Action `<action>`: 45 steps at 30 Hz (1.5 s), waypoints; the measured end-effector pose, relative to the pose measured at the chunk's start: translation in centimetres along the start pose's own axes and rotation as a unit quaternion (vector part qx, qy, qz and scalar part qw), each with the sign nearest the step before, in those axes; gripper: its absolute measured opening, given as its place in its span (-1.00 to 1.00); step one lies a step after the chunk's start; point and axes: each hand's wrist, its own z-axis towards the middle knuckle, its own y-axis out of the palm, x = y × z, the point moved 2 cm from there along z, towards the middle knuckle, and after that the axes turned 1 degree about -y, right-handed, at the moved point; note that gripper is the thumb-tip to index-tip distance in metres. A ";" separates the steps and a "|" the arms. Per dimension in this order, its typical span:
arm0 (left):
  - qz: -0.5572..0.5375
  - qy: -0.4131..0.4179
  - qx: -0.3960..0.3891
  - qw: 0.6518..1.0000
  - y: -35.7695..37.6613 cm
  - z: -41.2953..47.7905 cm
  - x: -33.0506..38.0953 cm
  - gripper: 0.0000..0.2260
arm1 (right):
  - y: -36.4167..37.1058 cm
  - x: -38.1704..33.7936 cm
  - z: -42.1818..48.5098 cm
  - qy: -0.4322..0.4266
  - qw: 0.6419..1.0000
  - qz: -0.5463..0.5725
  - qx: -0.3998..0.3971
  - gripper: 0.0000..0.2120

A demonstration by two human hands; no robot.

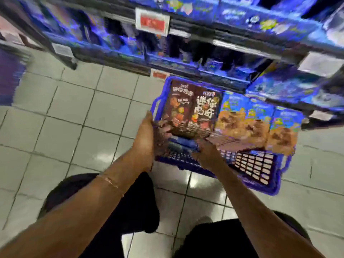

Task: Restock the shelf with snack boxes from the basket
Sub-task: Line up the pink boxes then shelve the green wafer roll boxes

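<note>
A blue plastic basket [256,169] sits on the tiled floor in front of the shelf [204,43]. Inside it, two dark brown snack boxes [188,108] stand side by side at the left, with blue-and-orange snack boxes [247,118] to their right. My left hand [144,138] lies flat, fingers straight, against the left side of the brown boxes. My right hand [206,153] reaches to the near bottom edge of the same boxes; its fingers are hidden by blur and the boxes. The whole view is motion-blurred.
The low shelf tiers hold rows of blue packages [290,90] with price tags [152,21] on the rails. Grey floor tiles [74,118] stretch to the left of the basket. My dark-clothed knees [130,202] are just below the basket.
</note>
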 end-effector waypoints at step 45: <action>0.006 0.070 -0.078 0.994 6.7 -28.1 7.3 -0.15 | -22.1 -21.6 -27.4 -0.067 0.964 0.254 -0.051 -0.75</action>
